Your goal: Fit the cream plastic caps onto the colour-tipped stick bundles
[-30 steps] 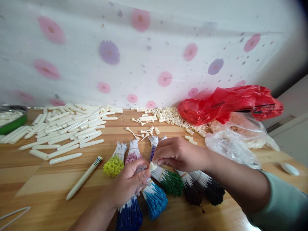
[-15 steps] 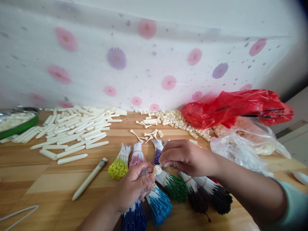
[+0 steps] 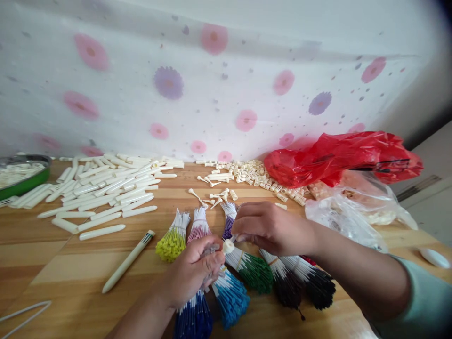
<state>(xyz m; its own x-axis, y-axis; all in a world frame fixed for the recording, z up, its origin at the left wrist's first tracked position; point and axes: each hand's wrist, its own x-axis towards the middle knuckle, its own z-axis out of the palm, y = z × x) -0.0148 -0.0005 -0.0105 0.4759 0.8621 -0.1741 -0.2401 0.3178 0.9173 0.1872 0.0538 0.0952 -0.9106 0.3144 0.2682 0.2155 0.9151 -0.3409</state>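
My left hand (image 3: 197, 270) is closed around several small translucent plastic pieces (image 3: 209, 252). A small round cream plastic part (image 3: 228, 246) sticks out at its thumb and forefinger. Just right of it, my right hand (image 3: 270, 228) pinches a small clear piece (image 3: 237, 238) against or close to the cream part; contact is hard to make out. Below and around the hands lie banded bundles of pen refills: yellow (image 3: 171, 245), pink (image 3: 199, 226), purple (image 3: 229, 221), green (image 3: 254, 270), light blue (image 3: 231, 296), dark blue (image 3: 194, 315), brown (image 3: 286, 285) and black (image 3: 318, 287).
Cream pen barrels (image 3: 113, 188) are heaped at the left, beside a green-rimmed tray (image 3: 42, 178). An assembled multicolour pen (image 3: 127, 263) lies nearer. Small slotted cream parts (image 3: 250, 172) are scattered at the back. Red (image 3: 346, 157) and clear plastic bags (image 3: 339, 219) sit at the right.
The view has shifted slightly, so everything sits a little further left. Both hands keep nearly the same pose, with the right fingers still at the cream part.
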